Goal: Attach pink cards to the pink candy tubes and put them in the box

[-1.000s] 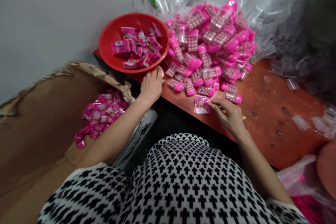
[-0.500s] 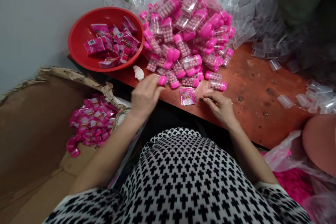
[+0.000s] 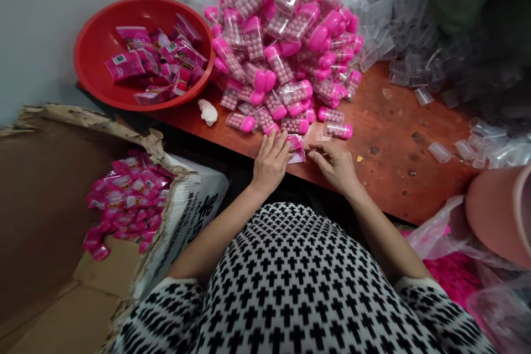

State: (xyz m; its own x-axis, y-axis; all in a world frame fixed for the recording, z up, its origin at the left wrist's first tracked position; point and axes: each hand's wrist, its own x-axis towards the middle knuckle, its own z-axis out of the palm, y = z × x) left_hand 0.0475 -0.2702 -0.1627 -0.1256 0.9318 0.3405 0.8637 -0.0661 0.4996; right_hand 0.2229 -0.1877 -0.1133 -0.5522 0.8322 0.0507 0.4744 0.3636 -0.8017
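A small pink printed packet (image 3: 297, 149) lies flat near the table's front edge, between my two hands. My left hand (image 3: 270, 163) rests with outstretched fingers over the packet's left edge, hiding that side. To the right of it, my right hand (image 3: 335, 165) has thumb and fingers slightly apart and curved, with the fingertips close to the packet. Nothing shows between them. Just behind my left hand lies a clear bottle with a pink cap and pink beads (image 3: 240, 121). A large heap of similar bottles (image 3: 286, 55) rises behind the packet.
A red basin (image 3: 143, 108) with pink packets stands at the left. Below it, a torn cardboard box (image 3: 37, 188) holds more packets. Clear empty tubes (image 3: 440, 152) are piled at the back and right. A white lump (image 3: 208, 113) and a pink bucket (image 3: 493, 215) flank the wooden table (image 3: 390, 149).
My left hand has left a pink-capped bottle on the table and moved right onto the packet. My right hand stays beside the packet. The view has shifted slightly.
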